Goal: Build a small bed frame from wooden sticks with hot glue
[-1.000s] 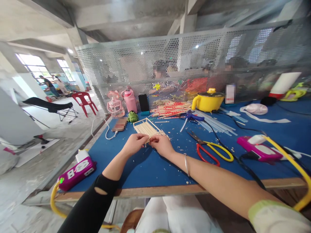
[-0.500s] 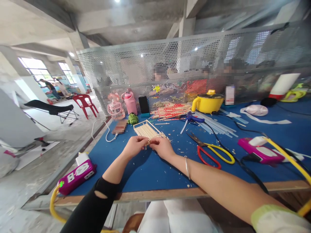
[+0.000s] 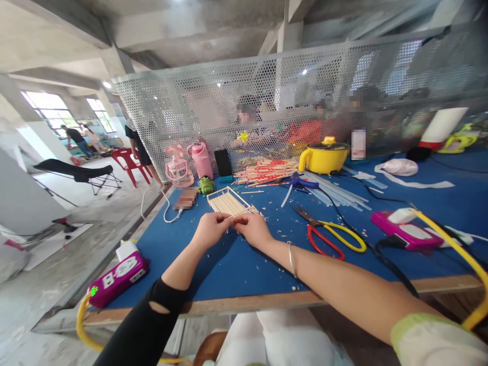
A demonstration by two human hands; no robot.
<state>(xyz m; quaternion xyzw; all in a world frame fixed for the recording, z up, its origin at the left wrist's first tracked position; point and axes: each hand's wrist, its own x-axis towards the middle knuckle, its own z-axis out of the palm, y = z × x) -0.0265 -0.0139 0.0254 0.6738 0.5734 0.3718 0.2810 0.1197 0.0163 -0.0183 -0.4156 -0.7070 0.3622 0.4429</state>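
A small rack of pale wooden sticks (image 3: 229,203), with a raised rail at its far end, lies on the blue table in front of me. At its near edge my left hand (image 3: 210,231) is closed, thumb and fingertips pinching the rack's stick end. Close beside it, almost touching, my right hand (image 3: 252,229) is also closed on the same near edge. The fingers cover the spot they grip. To the right lie scissors (image 3: 315,222) with one red and one yellow handle. A blue glue gun (image 3: 301,181) rests farther back.
Red-marked sticks (image 3: 263,172), clear glue sticks (image 3: 343,197), and a yellow pot (image 3: 326,160) stand toward the back. Green twine (image 3: 206,186) and a pink bottle (image 3: 201,160) are at back left. Purple power strips (image 3: 118,277) flank both sides. A perforated screen (image 3: 213,112) rises behind.
My fingertips have drawn slightly closer together at the rack's near edge. The view has shifted a little. A person in dark clothes has appeared behind the red chair at left.
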